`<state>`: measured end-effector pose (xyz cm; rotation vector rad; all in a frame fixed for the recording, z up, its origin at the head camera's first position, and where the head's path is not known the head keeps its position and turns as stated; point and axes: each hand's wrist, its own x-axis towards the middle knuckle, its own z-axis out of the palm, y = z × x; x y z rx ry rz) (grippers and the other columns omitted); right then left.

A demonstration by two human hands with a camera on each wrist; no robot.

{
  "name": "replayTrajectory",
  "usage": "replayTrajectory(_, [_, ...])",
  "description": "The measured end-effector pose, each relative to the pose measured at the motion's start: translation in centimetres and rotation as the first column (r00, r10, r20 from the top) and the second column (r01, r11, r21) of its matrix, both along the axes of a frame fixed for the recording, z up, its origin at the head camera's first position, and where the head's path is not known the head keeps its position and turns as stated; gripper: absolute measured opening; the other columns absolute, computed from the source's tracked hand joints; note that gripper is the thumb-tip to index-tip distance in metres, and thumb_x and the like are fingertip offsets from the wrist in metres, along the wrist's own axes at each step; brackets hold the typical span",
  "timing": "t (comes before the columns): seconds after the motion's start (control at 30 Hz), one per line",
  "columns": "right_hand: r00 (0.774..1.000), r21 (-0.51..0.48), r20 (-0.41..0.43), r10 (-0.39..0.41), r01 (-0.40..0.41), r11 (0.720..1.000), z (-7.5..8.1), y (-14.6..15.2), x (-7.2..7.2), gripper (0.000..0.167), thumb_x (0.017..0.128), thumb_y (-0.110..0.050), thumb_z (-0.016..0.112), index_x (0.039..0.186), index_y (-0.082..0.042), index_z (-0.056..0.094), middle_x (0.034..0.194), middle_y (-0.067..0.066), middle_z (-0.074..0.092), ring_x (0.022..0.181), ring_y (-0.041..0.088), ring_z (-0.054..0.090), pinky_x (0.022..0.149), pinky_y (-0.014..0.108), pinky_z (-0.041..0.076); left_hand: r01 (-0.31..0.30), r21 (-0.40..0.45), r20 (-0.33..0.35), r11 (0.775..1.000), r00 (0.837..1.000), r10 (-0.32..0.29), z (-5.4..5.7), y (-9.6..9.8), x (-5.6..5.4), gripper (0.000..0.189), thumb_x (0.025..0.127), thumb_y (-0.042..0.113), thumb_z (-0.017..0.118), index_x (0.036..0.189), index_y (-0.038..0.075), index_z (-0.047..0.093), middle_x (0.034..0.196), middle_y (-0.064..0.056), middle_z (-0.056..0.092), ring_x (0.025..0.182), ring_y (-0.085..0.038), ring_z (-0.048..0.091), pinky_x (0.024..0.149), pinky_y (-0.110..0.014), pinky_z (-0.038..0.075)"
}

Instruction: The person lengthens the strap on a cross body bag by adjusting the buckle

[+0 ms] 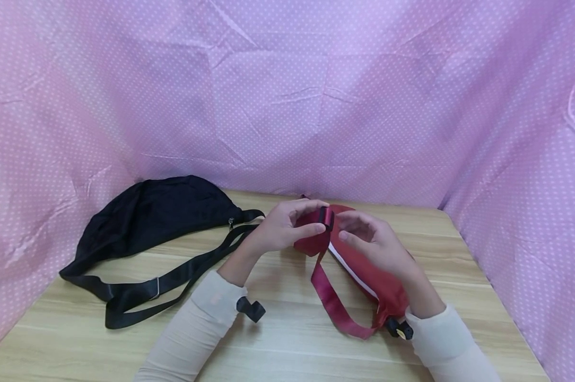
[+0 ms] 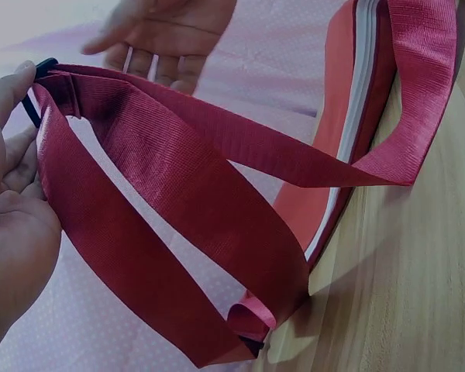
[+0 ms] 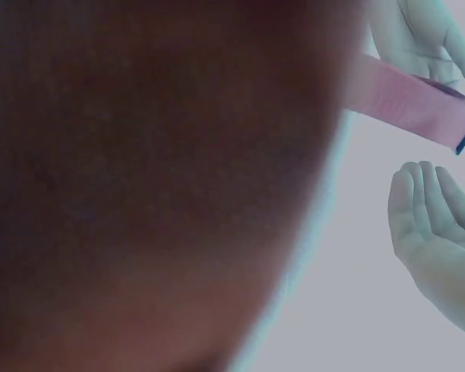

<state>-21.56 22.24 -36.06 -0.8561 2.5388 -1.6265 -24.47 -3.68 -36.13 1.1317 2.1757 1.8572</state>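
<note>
My left hand (image 1: 280,227) pinches a black strap slider (image 1: 326,217) between thumb and fingertips, raised above the table. A wine-red webbing strap (image 1: 335,302) runs through the slider and hangs in loops, broad and folded in the left wrist view. It belongs to a red waist bag (image 1: 373,265) with a white zipper, lying on the right of the table. Just right of the slider, my right hand (image 1: 380,246) hovers with loosely bent fingers, apart from the strap in the left wrist view. A dark blurred surface hides much of the right wrist view.
A black waist bag (image 1: 158,217) lies at the left, its black strap (image 1: 144,294) looped toward the front. Pink dotted cloth (image 1: 287,106) walls in the wooden table (image 1: 287,350) at the back and sides.
</note>
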Motion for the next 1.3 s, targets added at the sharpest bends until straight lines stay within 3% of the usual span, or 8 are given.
replayTrajectory(0.13, [0.99, -0.009, -0.142, -0.018, 0.017, 1.0, -0.1, -0.3, 0.1, 0.046, 0.092, -0.004, 0.076, 0.136, -0.005, 0.062, 0.12, 0.011, 0.069, 0.106, 0.024, 0.067, 0.09, 0.026, 0.054, -0.029, -0.057, -0.034, 0.998, 0.999, 0.028, -0.2, 0.0, -0.1, 0.048, 0.094, 0.021, 0.077, 0.139, 0.009, 0.063, 0.128, -0.002, 0.068, 0.113, -0.016, 0.063, 0.095, -0.033, 0.055])
replayTrajectory(0.33, [0.937, 0.04, -0.347, -0.034, 0.051, 0.998, -0.4, -0.5, 0.0, 0.049, 0.086, -0.002, 0.082, 0.132, -0.007, 0.067, 0.117, 0.002, 0.07, 0.101, 0.022, 0.069, 0.088, 0.038, 0.057, -0.065, -0.128, -0.089, 0.99, 0.995, 0.054, -0.8, 0.4, -0.2, 0.05, 0.096, 0.03, 0.075, 0.142, 0.016, 0.062, 0.132, 0.003, 0.066, 0.111, -0.011, 0.062, 0.093, -0.032, 0.055])
replayTrajectory(0.5, [0.938, 0.028, -0.344, -0.048, 0.061, 0.998, -0.4, -0.6, 0.2, 0.047, 0.085, -0.002, 0.083, 0.129, -0.007, 0.068, 0.117, 0.001, 0.071, 0.1, 0.018, 0.07, 0.086, 0.044, 0.057, -0.079, -0.128, -0.119, 0.989, 0.991, 0.063, -1.0, 0.8, -0.2, 0.051, 0.096, 0.03, 0.075, 0.143, 0.016, 0.061, 0.133, 0.003, 0.066, 0.113, -0.011, 0.062, 0.097, -0.032, 0.052])
replayTrajectory(0.67, [0.93, -0.013, -0.36, -0.079, 0.079, 0.997, -0.5, -0.8, 0.2, 0.045, 0.082, 0.0, 0.085, 0.124, -0.005, 0.07, 0.11, 0.003, 0.072, 0.098, 0.02, 0.07, 0.088, 0.035, 0.057, -0.076, -0.126, -0.131, 0.989, 0.99, 0.059, -1.0, 0.9, -0.2, 0.052, 0.096, 0.03, 0.074, 0.144, 0.015, 0.06, 0.134, 0.002, 0.066, 0.116, -0.011, 0.062, 0.099, -0.033, 0.051])
replayTrajectory(0.87, [0.897, -0.044, -0.418, -0.147, 0.141, 0.989, 1.6, -1.9, 2.0, 0.043, 0.076, 0.01, 0.084, 0.116, 0.006, 0.071, 0.097, 0.014, 0.072, 0.091, 0.03, 0.067, 0.087, 0.026, 0.054, -0.092, -0.18, -0.077, 0.979, 0.994, 0.079, -1.2, 0.5, -0.5, 0.053, 0.097, 0.044, 0.07, 0.145, 0.022, 0.06, 0.137, 0.004, 0.063, 0.122, -0.01, 0.059, 0.101, -0.035, 0.05])
replayTrajectory(1.0, [0.899, -0.079, -0.406, -0.164, 0.145, 0.986, 1.8, -1.8, 2.0, 0.042, 0.076, 0.014, 0.082, 0.116, 0.009, 0.07, 0.095, 0.015, 0.071, 0.089, 0.033, 0.066, 0.087, 0.03, 0.054, -0.122, -0.197, -0.018, 0.973, 0.993, 0.121, -1.4, 0.0, -1.1, 0.039, 0.101, 0.044, 0.065, 0.129, 0.019, 0.07, 0.121, 0.003, 0.069, 0.111, -0.012, 0.064, 0.095, -0.035, 0.053])
replayTrajectory(1.1, [0.91, -0.088, -0.389, -0.145, 0.12, 0.989, 1.3, -1.4, 1.3, 0.043, 0.076, 0.015, 0.081, 0.117, 0.009, 0.07, 0.097, 0.016, 0.072, 0.091, 0.032, 0.067, 0.088, 0.032, 0.055, -0.092, -0.194, 0.016, 0.977, 0.995, 0.097, -1.4, -0.6, -1.5, 0.024, 0.104, 0.034, 0.062, 0.111, 0.014, 0.074, 0.1, -0.003, 0.071, 0.094, -0.014, 0.063, 0.084, -0.034, 0.053])
replayTrajectory(1.3, [0.94, -0.067, -0.334, -0.067, 0.047, 0.997, -0.5, -0.6, -0.1, 0.048, 0.077, 0.013, 0.082, 0.123, 0.002, 0.07, 0.111, 0.012, 0.073, 0.101, 0.013, 0.069, 0.093, 0.031, 0.054, 0.029, -0.184, 0.04, 0.982, 0.999, -0.022, -1.5, -0.9, -1.8, 0.014, 0.105, 0.016, 0.059, 0.1, 0.008, 0.07, 0.09, -0.005, 0.065, 0.088, -0.016, 0.057, 0.081, -0.031, 0.05])
